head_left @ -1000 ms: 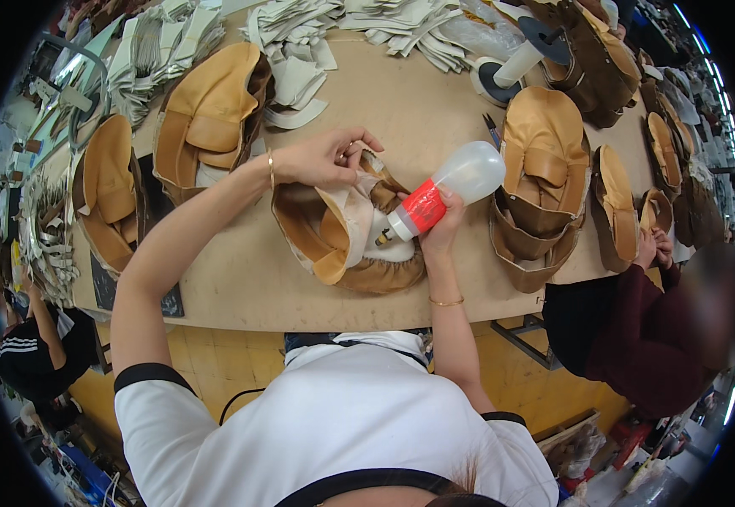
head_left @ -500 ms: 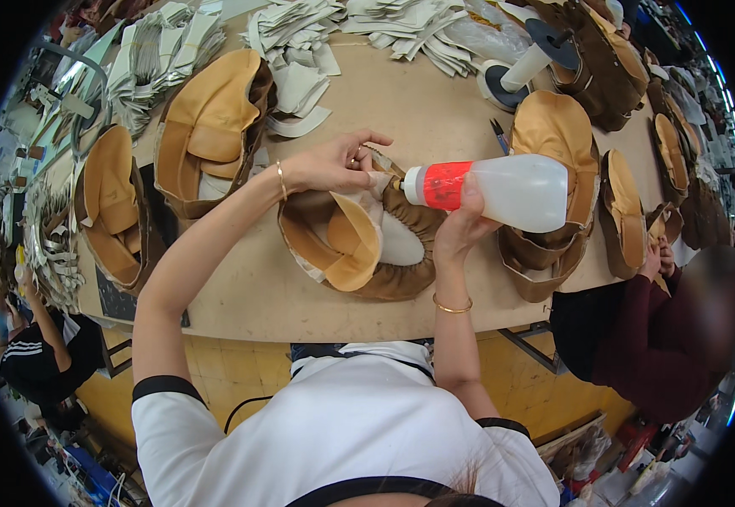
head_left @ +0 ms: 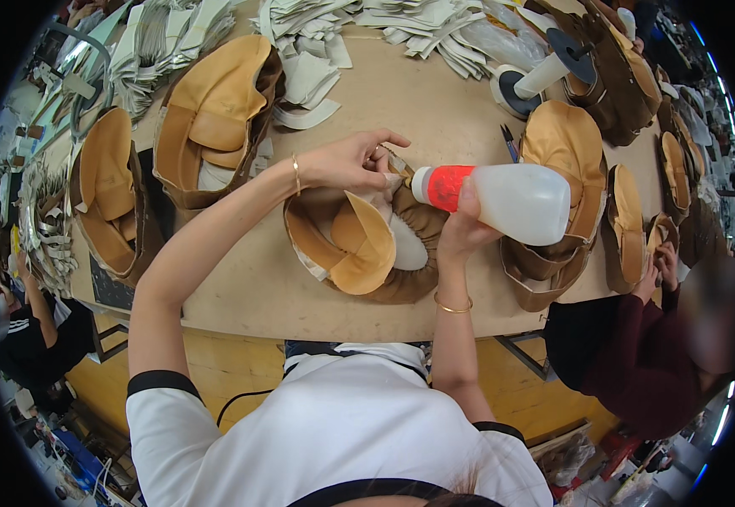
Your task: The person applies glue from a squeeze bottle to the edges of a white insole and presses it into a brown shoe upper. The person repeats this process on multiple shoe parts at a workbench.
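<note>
A translucent white squeeze bottle (head_left: 515,201) with a red collar is gripped in the right hand (head_left: 462,230) and laid almost level, nozzle aimed at the brown and tan shoe upper (head_left: 367,245) in the middle of the counter (head_left: 249,287); its contents cannot be made out through the cloudy wall. The upper's top edge is pinched by the left hand (head_left: 352,160), fingers closed on the leather right beside the nozzle, whose tip is hidden behind them. More tan uppers (head_left: 215,118) are stacked around, their far sides cut off by the rim.
</note>
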Available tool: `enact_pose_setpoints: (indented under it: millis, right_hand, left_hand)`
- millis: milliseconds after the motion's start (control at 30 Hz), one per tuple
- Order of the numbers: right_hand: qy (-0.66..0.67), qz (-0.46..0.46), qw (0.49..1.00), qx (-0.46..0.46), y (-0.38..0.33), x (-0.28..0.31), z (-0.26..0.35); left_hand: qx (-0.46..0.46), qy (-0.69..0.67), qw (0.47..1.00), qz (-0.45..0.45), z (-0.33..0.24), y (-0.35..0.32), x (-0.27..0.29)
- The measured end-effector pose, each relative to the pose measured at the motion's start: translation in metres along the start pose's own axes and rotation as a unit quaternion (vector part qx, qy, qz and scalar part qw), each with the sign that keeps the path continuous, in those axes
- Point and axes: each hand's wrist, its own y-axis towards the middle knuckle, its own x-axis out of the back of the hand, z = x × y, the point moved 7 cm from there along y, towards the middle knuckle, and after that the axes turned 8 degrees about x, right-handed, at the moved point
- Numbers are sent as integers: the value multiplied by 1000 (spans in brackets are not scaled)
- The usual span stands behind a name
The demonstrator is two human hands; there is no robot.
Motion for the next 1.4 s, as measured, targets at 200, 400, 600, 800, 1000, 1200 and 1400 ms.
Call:
enact_pose_setpoints:
  millis: [200, 400, 600, 800, 1000, 1200, 1400]
  right_hand:
    - [-51, 21, 998, 37, 0, 0, 1]
    - [-136, 131, 970, 151, -21, -13, 8]
    - [-169, 160, 958, 168, -41, -8, 13]
    - [71, -102, 970, -210, -14, 29, -22]
    - [281, -111, 878, -371, -16, 17, -22]
    - [441, -63, 795, -412, -45, -23, -55]
    - [418, -68, 808, -410, -58, -20, -83]
  left_hand:
    - [17, -6, 1000, 5, 4, 6, -2]
    - [18, 0, 1000, -13, 5, 14, 1]
    - [36, -2, 999, -8, 12, 17, 0]
    - [24, -13, 999, 32, 14, 13, -13]
    - [48, 141, 986, -75, 11, 8, -18]
    - [34, 312, 941, -128, 3, -3, -15]
    - [2, 311, 950, 3, 12, -2, -22]
